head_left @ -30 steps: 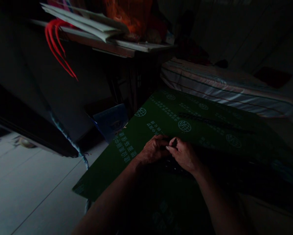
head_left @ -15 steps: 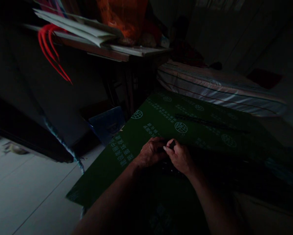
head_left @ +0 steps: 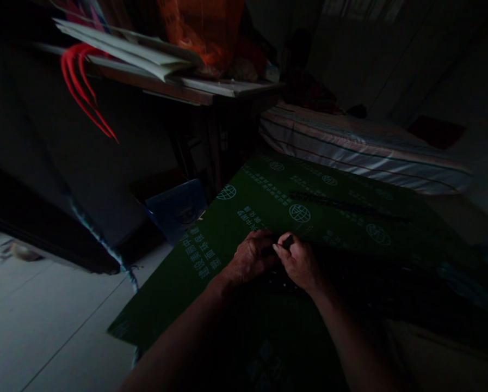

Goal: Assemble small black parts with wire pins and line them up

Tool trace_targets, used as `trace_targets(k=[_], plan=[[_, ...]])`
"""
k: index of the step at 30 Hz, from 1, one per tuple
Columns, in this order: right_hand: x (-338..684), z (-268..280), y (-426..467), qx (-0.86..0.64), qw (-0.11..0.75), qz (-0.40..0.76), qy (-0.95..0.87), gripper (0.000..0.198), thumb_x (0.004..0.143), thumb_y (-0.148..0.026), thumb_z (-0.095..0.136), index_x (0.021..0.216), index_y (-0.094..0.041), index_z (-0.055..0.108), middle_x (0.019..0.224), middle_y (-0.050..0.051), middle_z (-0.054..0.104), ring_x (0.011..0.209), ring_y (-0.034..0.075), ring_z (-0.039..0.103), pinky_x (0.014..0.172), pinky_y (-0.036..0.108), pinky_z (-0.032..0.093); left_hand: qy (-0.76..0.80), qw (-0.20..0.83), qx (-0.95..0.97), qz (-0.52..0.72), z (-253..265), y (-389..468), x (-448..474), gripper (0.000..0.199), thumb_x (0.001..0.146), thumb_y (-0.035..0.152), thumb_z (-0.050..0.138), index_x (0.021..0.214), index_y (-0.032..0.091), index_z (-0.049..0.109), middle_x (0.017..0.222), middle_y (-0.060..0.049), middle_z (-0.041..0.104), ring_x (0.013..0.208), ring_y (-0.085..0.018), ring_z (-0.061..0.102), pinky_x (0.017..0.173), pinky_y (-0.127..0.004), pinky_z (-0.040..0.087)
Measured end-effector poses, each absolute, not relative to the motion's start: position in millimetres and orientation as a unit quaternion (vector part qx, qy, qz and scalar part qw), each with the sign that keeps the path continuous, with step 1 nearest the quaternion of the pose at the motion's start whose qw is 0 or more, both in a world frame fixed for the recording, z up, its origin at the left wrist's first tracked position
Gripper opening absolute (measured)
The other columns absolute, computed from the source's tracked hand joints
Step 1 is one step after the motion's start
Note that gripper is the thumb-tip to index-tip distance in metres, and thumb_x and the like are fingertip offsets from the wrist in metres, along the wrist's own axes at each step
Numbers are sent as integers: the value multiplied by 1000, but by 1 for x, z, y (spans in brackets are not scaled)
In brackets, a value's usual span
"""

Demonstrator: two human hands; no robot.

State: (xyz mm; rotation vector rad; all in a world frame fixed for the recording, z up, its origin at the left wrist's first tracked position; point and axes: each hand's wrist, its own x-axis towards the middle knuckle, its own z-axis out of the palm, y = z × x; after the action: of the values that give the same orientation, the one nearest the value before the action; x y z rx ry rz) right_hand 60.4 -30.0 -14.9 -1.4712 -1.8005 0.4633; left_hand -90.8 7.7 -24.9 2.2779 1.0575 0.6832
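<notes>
My right hand (head_left: 301, 262) is closed in a pinch on a small dark piece (head_left: 288, 241) with a blunt end; the dim light hides what kind of thing it is. Right beside it, my left hand (head_left: 252, 255) curls its fingers around something too dark to make out. Both hands work close together over a green printed board (head_left: 223, 239) with pale lettering and globe marks. A dark heap (head_left: 370, 277) with small light specks lies to the right of my hands. Farther back on the board is a long dark strip (head_left: 350, 207).
At the upper left, a table (head_left: 195, 97) carries papers (head_left: 125, 49), red cords (head_left: 80, 92) and an orange bag (head_left: 205, 32). A blue box-like thing (head_left: 176, 207) stands left of the board. Behind is a striped mattress (head_left: 366, 144). A twisted rope (head_left: 100, 239) hangs at the left.
The view has shifted very slightly. Both hands keep nearly the same place and grip, with the small dark piece still in my right fingers.
</notes>
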Motion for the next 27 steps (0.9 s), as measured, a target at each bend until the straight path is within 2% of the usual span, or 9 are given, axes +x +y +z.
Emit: trace_targets(k=[13, 19, 27], plan=[[62, -16, -30, -568, 384, 196, -701, 16, 84, -34, 45, 79, -20, 51, 56, -2, 52, 49, 11, 49, 53, 21, 37, 385, 249, 851, 256, -28, 6, -91, 18, 78, 26, 60, 91, 16, 66, 121, -12, 55, 109, -27, 52, 91, -39, 44], [63, -17, -30, -570, 385, 224, -690, 16, 83, -35, 45, 78, -20, 50, 54, -3, 48, 47, 11, 47, 52, 21, 37, 392, 256, 848, 247, -23, 4, -90, 18, 78, 24, 59, 93, 16, 66, 122, -12, 55, 109, -26, 53, 93, -39, 44], [66, -18, -27, -566, 440, 259, -648, 18, 82, -37, 46, 76, -20, 48, 51, -6, 45, 49, 10, 45, 53, 21, 38, 384, 304, 825, 281, -23, 4, -90, 24, 76, 21, 61, 100, 19, 64, 121, -9, 55, 111, -25, 51, 95, -40, 42]])
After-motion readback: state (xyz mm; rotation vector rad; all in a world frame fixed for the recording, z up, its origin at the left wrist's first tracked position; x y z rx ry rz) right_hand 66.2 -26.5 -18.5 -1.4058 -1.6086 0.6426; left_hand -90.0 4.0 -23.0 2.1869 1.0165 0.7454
